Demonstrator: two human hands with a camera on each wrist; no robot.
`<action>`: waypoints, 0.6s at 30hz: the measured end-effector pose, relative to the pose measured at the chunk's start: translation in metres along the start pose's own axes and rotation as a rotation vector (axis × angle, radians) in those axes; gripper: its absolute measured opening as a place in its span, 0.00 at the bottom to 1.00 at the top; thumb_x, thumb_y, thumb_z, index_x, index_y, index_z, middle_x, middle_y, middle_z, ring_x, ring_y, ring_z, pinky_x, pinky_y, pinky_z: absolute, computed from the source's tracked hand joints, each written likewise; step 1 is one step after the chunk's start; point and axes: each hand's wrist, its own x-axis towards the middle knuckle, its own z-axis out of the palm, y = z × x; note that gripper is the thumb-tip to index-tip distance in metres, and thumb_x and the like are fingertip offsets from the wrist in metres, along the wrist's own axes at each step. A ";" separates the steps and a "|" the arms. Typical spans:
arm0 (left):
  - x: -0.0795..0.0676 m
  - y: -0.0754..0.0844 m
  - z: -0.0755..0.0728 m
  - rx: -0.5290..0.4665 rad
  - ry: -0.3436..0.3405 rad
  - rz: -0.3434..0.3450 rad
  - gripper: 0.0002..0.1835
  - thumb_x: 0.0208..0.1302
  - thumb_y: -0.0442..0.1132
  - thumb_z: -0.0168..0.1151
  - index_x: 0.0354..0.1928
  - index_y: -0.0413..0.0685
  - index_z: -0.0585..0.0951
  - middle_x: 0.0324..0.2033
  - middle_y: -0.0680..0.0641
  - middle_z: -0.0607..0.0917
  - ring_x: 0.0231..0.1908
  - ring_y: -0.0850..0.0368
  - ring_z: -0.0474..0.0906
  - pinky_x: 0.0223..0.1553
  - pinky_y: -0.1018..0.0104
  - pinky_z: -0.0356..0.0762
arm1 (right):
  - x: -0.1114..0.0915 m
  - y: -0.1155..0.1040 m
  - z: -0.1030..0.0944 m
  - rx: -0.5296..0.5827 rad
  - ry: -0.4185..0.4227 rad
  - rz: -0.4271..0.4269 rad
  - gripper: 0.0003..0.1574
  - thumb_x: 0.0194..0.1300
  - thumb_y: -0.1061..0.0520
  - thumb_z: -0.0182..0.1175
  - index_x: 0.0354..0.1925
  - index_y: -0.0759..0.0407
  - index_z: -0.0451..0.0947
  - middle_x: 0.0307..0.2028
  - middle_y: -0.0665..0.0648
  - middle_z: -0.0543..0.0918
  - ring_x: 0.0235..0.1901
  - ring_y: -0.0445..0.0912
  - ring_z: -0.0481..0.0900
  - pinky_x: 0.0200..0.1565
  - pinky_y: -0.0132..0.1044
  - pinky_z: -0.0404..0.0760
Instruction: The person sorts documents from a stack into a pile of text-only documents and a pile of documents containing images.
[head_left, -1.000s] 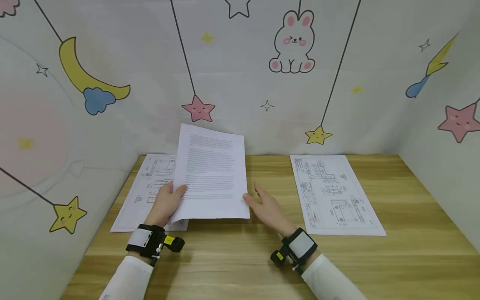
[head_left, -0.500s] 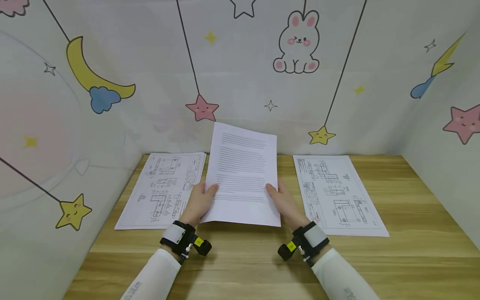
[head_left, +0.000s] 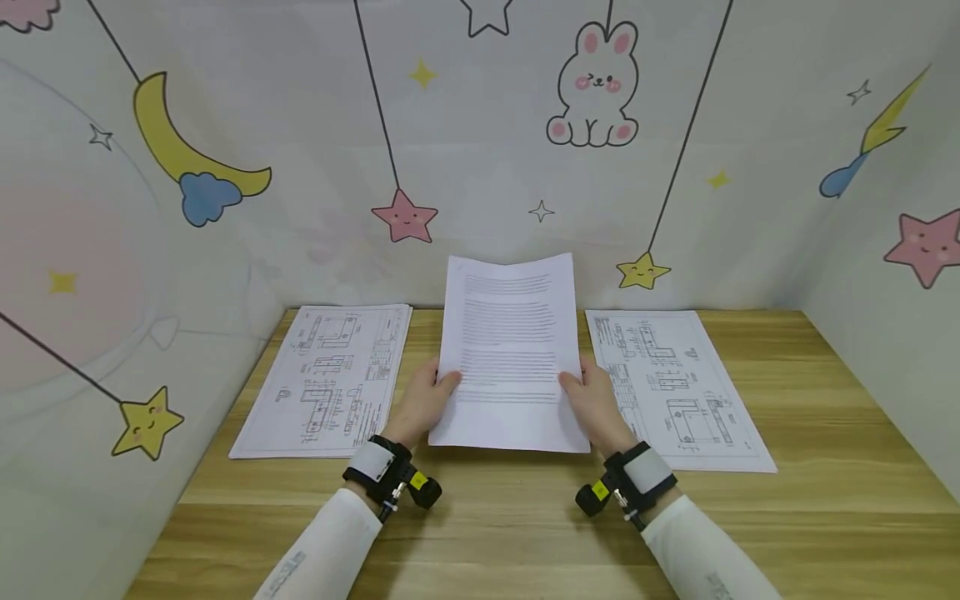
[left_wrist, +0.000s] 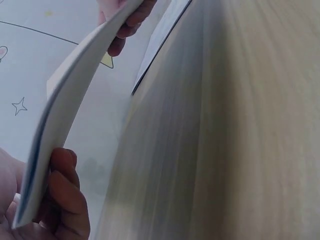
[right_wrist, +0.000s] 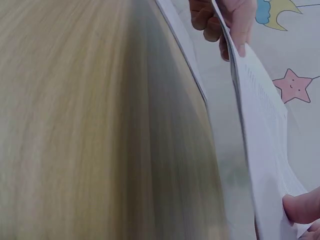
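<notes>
A stack of printed paper (head_left: 510,425) is held up over the middle of the table, its text side facing me and its sheets bowed slightly. My left hand (head_left: 425,404) grips the left edge, thumb on the front. On the opposite edge my right hand (head_left: 598,407) grips in the same way. The left wrist view shows the curled fingers (left_wrist: 70,197) behind the stack (left_wrist: 75,95), whose edge has some thickness. In the right wrist view a thumb (right_wrist: 302,206) presses on the front of the paper (right_wrist: 260,145).
To the left on the wooden table (head_left: 510,525) lies a pile of technical drawings (head_left: 322,383). Another pile of drawings (head_left: 678,392) lies at the right, partly behind my right hand. A white cloth wall (head_left: 480,150) with cartoon prints stands behind the table.
The paper stack has moved right, from over the left pile to the middle. My right hand, earlier with only its thumb near the edge, has closed on it. The stack now stands straighter.
</notes>
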 end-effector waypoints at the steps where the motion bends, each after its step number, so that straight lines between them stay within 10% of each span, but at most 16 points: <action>1: 0.001 0.001 0.000 -0.006 0.001 -0.007 0.19 0.69 0.43 0.49 0.59 0.46 0.69 0.43 0.43 0.81 0.38 0.52 0.78 0.37 0.61 0.77 | 0.000 0.001 -0.001 -0.011 0.001 -0.006 0.26 0.71 0.57 0.45 0.65 0.58 0.60 0.59 0.61 0.73 0.57 0.52 0.71 0.62 0.53 0.67; 7: 0.007 -0.001 0.002 0.005 0.026 -0.054 0.20 0.65 0.43 0.56 0.56 0.44 0.73 0.43 0.41 0.82 0.36 0.52 0.81 0.34 0.61 0.80 | 0.004 0.010 -0.005 -0.101 0.010 -0.012 0.26 0.69 0.57 0.48 0.64 0.57 0.63 0.50 0.63 0.79 0.44 0.51 0.79 0.43 0.42 0.77; 18: 0.013 -0.011 0.008 0.177 -0.007 -0.047 0.19 0.64 0.40 0.57 0.55 0.39 0.75 0.41 0.40 0.84 0.35 0.53 0.81 0.36 0.60 0.80 | 0.012 0.026 -0.005 -0.203 -0.020 0.009 0.25 0.65 0.58 0.55 0.59 0.64 0.69 0.46 0.66 0.82 0.38 0.50 0.81 0.39 0.41 0.80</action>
